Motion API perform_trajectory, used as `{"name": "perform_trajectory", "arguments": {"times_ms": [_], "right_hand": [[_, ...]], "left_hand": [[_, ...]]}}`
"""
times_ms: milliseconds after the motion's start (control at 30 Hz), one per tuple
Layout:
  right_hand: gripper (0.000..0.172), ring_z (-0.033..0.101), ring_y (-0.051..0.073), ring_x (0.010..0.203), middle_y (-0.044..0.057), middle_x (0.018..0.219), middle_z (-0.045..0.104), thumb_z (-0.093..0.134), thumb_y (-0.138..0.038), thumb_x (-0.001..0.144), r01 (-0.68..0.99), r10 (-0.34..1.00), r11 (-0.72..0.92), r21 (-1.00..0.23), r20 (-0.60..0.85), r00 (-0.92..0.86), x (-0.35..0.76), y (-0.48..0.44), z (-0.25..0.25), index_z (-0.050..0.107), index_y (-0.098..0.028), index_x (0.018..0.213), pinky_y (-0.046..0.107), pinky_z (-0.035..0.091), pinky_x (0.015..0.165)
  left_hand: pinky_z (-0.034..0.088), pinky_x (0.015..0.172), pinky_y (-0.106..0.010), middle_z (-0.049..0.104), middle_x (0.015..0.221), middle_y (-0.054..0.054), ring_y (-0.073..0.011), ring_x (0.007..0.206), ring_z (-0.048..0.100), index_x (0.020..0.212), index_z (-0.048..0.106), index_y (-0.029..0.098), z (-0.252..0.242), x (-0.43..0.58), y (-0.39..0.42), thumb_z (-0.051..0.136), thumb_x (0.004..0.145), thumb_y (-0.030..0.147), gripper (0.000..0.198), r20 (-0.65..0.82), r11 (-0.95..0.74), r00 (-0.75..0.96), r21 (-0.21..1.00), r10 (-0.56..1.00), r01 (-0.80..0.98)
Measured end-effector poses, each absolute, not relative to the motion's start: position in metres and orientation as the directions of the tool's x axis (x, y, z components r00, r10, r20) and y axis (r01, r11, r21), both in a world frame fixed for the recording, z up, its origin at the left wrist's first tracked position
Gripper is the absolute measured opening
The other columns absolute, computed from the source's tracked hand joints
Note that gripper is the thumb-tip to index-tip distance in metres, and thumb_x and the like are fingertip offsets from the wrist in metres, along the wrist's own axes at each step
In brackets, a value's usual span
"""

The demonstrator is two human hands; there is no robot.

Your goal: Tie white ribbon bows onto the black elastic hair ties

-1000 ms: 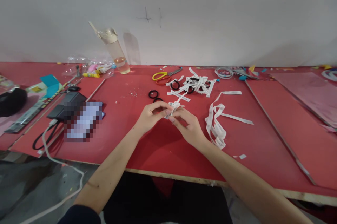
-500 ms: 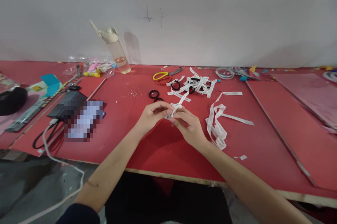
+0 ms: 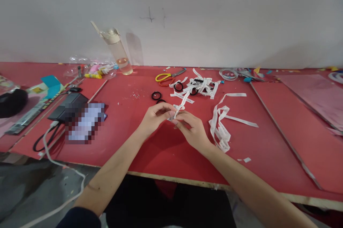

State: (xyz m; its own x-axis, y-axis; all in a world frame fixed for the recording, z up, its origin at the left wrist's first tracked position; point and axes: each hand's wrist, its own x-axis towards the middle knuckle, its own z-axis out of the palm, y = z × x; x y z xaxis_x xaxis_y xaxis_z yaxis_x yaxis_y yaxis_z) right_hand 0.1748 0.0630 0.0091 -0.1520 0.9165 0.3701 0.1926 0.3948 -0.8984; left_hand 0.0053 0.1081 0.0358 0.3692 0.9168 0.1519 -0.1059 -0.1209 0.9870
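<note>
Both my hands meet over the middle of the red table, pinching one white printed ribbon (image 3: 184, 100). My left hand (image 3: 156, 118) is closed on its left side, thumb and forefinger together. My right hand (image 3: 192, 127) is closed on it from the right, fingertips close to the left ones. A loose end of the ribbon points up and away from the fingers. Just behind my left hand lie black rings (image 3: 156, 95), one partly hidden. Farther back sits a pile of white printed ribbon pieces (image 3: 205, 87) with black rings among them.
Yellow-and-red-handled pliers (image 3: 170, 75) lie behind the rings. A longer white ribbon (image 3: 221, 131) is heaped right of my right hand. A water bottle (image 3: 118, 52) stands by the wall. At left are a blurred phone (image 3: 87, 122), a black adapter (image 3: 68, 105) and a white cable (image 3: 80, 174).
My hands stay almost in place, still pinching the ribbon. The ribbon's loose end has shifted slightly between the fingers. Nothing else on the table has moved.
</note>
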Motion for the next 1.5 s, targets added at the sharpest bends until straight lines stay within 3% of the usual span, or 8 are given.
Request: {"name": "perform_trajectory", "arguments": {"times_ms": [167,433,700,767,900,1000,1300,1500], "right_hand": [[0.017,0.064,0.015,0.078,0.005,0.090,0.066,0.060,-0.038,0.095,0.223,0.921,0.388,-0.895,0.364,-0.141,0.174,0.061,0.010,0.067,-0.023,0.091,0.029,0.058,0.069],[0.028,0.062,0.015,0.084,0.005,0.093,0.063,0.066,-0.049,0.089,0.031,0.966,0.230,-0.973,0.232,0.111,0.171,0.062,0.012,0.059,-0.022,0.094,0.024,0.055,0.064],[0.033,0.049,0.008,0.055,0.000,0.074,0.060,0.068,-0.051,0.086,-0.038,0.995,0.087,-0.996,0.085,0.053,0.169,0.065,0.015,0.065,-0.018,0.086,0.022,0.047,0.053],[0.033,0.047,0.007,0.055,0.000,0.074,0.059,0.069,-0.051,0.086,-0.091,0.996,0.067,-0.994,0.060,0.071,0.170,0.067,0.015,0.065,-0.018,0.084,0.022,0.045,0.052],[0.034,0.047,0.008,0.058,-0.001,0.071,0.055,0.071,-0.051,0.083,-0.212,0.995,0.027,-0.977,0.005,0.104,0.173,0.068,0.016,0.060,-0.019,0.075,0.021,0.043,0.052],[0.036,0.046,0.008,0.058,-0.002,0.069,0.052,0.073,-0.052,0.081,-0.269,0.994,0.002,-0.963,-0.027,0.105,0.174,0.068,0.018,0.059,-0.019,0.074,0.020,0.042,0.051],[0.038,0.050,0.007,0.062,-0.001,0.074,0.057,0.079,-0.050,0.075,-0.426,0.991,-0.096,-0.900,-0.125,0.039,0.171,0.067,0.022,0.059,-0.018,0.072,0.019,0.043,0.050],[0.037,0.054,0.007,0.060,-0.002,0.073,0.059,0.081,-0.048,0.073,-0.446,0.989,-0.130,-0.885,-0.150,0.009,0.171,0.068,0.020,0.059,-0.018,0.073,0.019,0.049,0.054]], "left_hand": [[0.053,0.075,-0.025,0.070,0.085,-0.003,-0.0130,0.079,0.065,0.089,0.069,0.017,0.034,0.005,0.108,0.078,0.080,0.037,0.024,0.145,-0.117,0.379,0.988,0.914,-0.097],[0.055,0.083,-0.030,0.073,0.096,-0.006,-0.0179,0.091,0.070,0.097,0.062,0.017,0.031,0.005,0.110,0.078,0.079,0.035,0.030,0.119,-0.099,0.362,0.992,0.924,-0.074],[0.056,0.078,-0.029,0.072,0.095,-0.006,-0.0166,0.087,0.068,0.103,0.072,0.018,0.034,0.005,0.107,0.070,0.087,0.030,0.020,0.159,-0.201,0.398,0.977,0.903,0.065],[0.056,0.081,-0.030,0.073,0.100,-0.006,-0.0177,0.092,0.069,0.105,0.072,0.019,0.036,0.004,0.106,0.067,0.089,0.030,0.020,0.188,-0.237,0.422,0.969,0.887,0.068],[0.051,0.098,-0.035,0.072,0.108,-0.008,-0.0202,0.107,0.066,0.099,0.073,0.021,0.040,0.001,0.107,0.069,0.089,0.029,0.014,0.369,-0.472,0.471,0.873,0.802,0.119],[0.050,0.097,-0.036,0.072,0.104,-0.008,-0.0198,0.103,0.066,0.093,0.073,0.021,0.042,0.001,0.108,0.070,0.088,0.028,0.009,0.423,-0.573,0.507,0.799,0.751,0.183],[0.050,0.089,-0.031,0.071,0.094,-0.005,-0.0175,0.094,0.065,0.089,0.066,0.019,0.040,0.002,0.109,0.070,0.089,0.030,0.011,0.469,-0.617,0.472,0.753,0.747,0.228],[0.050,0.085,-0.030,0.069,0.093,-0.005,-0.0175,0.091,0.063,0.091,0.065,0.019,0.042,0.003,0.107,0.069,0.089,0.030,0.012,0.461,-0.614,0.482,0.757,0.745,0.225]]}}
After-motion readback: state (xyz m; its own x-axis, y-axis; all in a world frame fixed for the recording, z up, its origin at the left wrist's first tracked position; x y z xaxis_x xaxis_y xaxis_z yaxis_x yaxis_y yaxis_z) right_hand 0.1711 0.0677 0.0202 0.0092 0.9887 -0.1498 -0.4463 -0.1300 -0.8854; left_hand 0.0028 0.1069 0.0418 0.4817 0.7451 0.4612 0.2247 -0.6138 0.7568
